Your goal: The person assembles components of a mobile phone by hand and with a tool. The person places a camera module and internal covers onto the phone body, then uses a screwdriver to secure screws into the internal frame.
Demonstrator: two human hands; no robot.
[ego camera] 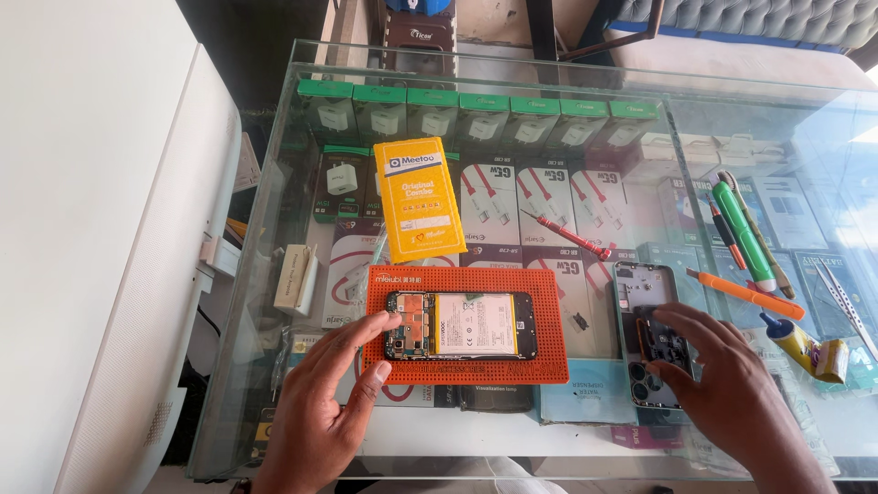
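Left hand (325, 402): fingers spread, thumb and forefinger touching the left end of the opened smartphone (460, 325); clamped on nothing.
Right hand (732, 384): fingers spread, resting flat on the removed back cover (647, 311).
Opened smartphone: lies on the orange work mat (549, 366) on the glass desk (585, 87); light, stiff, exposed board and battery likely fragile; best taken by the frame edges.
Nearby: yellow packet (419, 197), red screwdriver (567, 236).

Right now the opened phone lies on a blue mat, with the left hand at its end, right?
Not quite. The head view shows the opened phone on an orange mat, not a blue one. The left hand does touch its end.
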